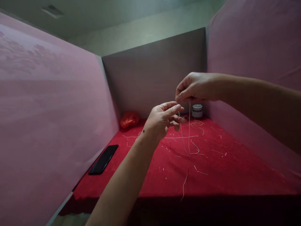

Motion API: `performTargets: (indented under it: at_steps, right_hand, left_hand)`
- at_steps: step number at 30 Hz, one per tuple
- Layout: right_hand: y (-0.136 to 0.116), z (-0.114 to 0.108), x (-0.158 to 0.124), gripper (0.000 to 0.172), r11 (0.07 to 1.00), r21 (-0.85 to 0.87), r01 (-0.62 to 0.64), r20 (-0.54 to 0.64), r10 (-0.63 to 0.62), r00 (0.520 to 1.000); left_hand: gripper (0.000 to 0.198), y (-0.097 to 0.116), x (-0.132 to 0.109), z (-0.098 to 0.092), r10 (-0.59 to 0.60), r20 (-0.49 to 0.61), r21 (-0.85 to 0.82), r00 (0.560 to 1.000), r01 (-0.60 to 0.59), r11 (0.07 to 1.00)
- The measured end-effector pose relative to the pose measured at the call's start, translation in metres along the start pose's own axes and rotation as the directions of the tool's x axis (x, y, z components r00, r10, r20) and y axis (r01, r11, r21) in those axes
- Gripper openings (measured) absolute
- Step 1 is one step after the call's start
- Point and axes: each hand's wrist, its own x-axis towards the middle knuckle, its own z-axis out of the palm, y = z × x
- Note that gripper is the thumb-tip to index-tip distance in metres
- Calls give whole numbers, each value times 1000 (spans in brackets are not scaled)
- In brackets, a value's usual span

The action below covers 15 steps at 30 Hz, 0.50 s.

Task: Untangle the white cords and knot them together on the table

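Note:
A thin white cord (189, 128) hangs in a long narrow loop below my two hands, its low bend close above the red cloth. My right hand (194, 87) is up high, thumb and fingertips pinched on the cord. Just below and left of it is my left hand (166, 118), with thumb and index finger closed on the cord and the other fingers loosely curled. The fingertips of both hands nearly meet. What exactly lies between them is too small to make out.
A red cloth (155, 179) covers the table, strewn with cord snippets and longer strands (185, 185). A black phone (103, 159) lies at left. At the back are a red plastic bag (129, 119) and a lidded jar (197, 110). Pink side walls and a grey back panel (152, 75) enclose the table.

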Motion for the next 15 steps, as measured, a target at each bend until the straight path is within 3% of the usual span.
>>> performTargets:
  at_steps: [3, 7, 15]
  right_hand:
    - [9, 3, -2, 17, 1000, 2, -29, 0, 29, 1000]
    - [11, 5, -10, 16, 997, 36, -70, 12, 69, 998]
    - [-3, -18, 4, 13, 994, 83, 65, -141, -52, 989]
  left_hand:
    - [19, -8, 4, -6, -76, 35, -1, 997, 76, 997]
    - [10, -12, 7, -15, -40, 17, 19, 999, 39, 999]
    - [8, 25, 19, -11, 92, -31, 200, 995, -84, 976]
